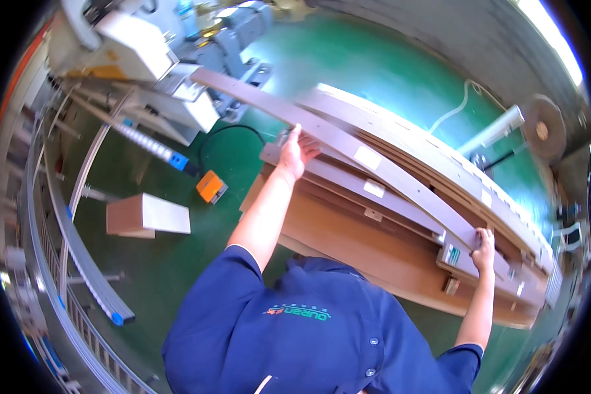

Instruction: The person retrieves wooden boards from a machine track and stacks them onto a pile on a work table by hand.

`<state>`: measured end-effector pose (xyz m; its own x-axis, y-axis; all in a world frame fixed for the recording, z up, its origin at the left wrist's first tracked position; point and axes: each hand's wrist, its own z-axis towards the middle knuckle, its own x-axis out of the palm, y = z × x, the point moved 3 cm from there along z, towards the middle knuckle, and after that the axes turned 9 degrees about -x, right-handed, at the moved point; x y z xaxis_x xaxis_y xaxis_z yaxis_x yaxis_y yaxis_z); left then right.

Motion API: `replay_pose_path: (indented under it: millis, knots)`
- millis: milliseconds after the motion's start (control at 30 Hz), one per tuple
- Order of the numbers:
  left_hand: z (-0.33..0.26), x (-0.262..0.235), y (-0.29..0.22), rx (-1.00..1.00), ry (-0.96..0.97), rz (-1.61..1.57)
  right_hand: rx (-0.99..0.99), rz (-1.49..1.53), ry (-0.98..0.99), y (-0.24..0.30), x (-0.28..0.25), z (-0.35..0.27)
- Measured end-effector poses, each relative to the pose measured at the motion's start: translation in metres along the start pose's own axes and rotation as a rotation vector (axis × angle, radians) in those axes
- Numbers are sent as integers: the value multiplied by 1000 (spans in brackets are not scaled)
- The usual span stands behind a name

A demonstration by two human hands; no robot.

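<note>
A long, narrow brown board [262, 102] with a white label slants across the stack, its far left end reaching out towards the machine. My left hand [297, 155] is closed at the board's near edge, thumb on top and fingers partly under it. Farther right, my right hand [484, 251] grips the same board near its right end, with the fingers curled over. Beneath lies a similar labelled board [387, 195] on the pile. Behind it, a stack of long brown panels [368, 121] runs alongside. Large brown sheets [348, 230] lie underneath, nearest my body.
A white and grey machine [141, 49] stands at the far left. On the green floor are an orange foot pedal [211, 187] with a black cable and a brown-and-white box [148, 215]. A curved roller rail [85, 256] runs down the left. A round-headed stand [544, 128] is at right.
</note>
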<state>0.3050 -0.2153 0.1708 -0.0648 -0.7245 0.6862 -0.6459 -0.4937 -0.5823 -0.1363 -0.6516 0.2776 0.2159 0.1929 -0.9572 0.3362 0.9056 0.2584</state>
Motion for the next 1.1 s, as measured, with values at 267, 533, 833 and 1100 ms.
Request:
replay_pose_path:
  millis: [267,533,833,1100]
  knots:
    - [-4,19,43,-25,-38,34,62,-108,-80,-43,-16,-53]
    - [-63,49,129,-153,-52,53,346,-357,-74,-128,-4,-101]
    - [-105,51,212,-349,21,32,536,-254,-383,-112,18,-141]
    - [-139,94,290,-666,213,155,76,15,-164,59,60,-86]
